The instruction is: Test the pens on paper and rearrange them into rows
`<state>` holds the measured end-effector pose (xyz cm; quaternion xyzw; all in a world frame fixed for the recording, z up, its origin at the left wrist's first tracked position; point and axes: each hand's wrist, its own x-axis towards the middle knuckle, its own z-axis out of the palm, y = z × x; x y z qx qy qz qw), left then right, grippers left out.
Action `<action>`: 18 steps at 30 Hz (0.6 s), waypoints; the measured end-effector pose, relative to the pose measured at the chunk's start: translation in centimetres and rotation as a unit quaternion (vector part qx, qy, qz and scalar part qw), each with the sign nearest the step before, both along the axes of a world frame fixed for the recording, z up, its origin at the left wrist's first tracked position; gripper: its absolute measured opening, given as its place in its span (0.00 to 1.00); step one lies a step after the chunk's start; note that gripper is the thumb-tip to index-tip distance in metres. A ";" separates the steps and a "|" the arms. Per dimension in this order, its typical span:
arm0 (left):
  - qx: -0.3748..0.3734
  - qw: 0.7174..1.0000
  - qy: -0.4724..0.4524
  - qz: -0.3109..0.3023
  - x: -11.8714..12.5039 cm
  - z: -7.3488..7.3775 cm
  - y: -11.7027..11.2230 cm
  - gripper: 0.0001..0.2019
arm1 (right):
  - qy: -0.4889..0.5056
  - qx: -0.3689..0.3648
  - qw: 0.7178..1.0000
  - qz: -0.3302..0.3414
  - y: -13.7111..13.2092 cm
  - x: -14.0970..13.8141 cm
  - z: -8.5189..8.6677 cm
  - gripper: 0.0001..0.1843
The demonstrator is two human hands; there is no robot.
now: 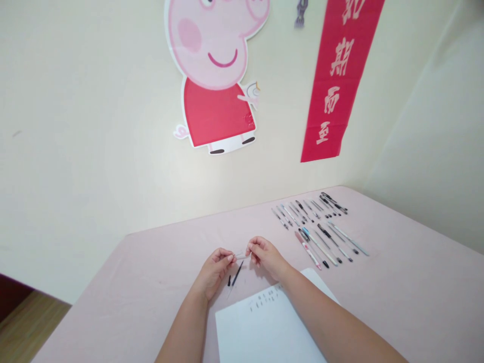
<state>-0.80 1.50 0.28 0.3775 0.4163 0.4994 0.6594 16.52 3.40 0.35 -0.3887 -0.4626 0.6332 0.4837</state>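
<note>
A thin, clear pen barrel spans the small gap between my two hands above the table. My left hand is closed, pinching the barrel's left end between thumb and fingers. At the other end, the fingertips of my right hand are pressed together on it; any small part inside them is hidden. Just below, a dark pen refill lies slanted on the pink cloth. Beside it, close to my left hand, is a small black pen cap.
White paper with short handwritten marks lies under my right forearm. Several pens are laid out in rows at the right, caps and loose parts among them. The pink-covered table meets a wall bearing a pig cutout and a red banner.
</note>
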 end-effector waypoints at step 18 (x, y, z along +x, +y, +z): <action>0.011 0.998 0.064 0.019 0.0 -0.3 0.1 0.13 | -0.114 0.075 0.991 -0.001 0.4 -0.2 -0.9 0.09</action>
